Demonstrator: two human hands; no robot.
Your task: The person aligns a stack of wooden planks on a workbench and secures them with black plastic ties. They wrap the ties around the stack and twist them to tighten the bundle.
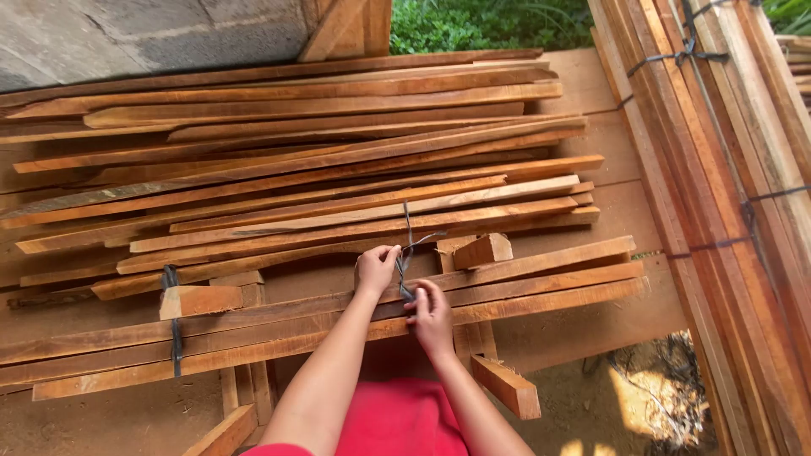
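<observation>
A bundle of long reddish wood slats [541, 283] lies across the front of a wooden platform. A dark strap [408, 245] wraps around the bundle near its middle, its loose ends sticking up. My left hand [376, 268] pinches the strap on top of the slats. My right hand [431, 314] grips the strap's lower part at the bundle's near edge. Both hands sit close together over the bundle.
A second dark strap [174, 325] binds the bundle's left end beside a small wood block [199, 300]. A loose pile of slats [321, 181] lies behind. Tied slat bundles [726, 194] lean at right. Another block [483, 250] rests near my hands. Green plants [481, 24] grow beyond.
</observation>
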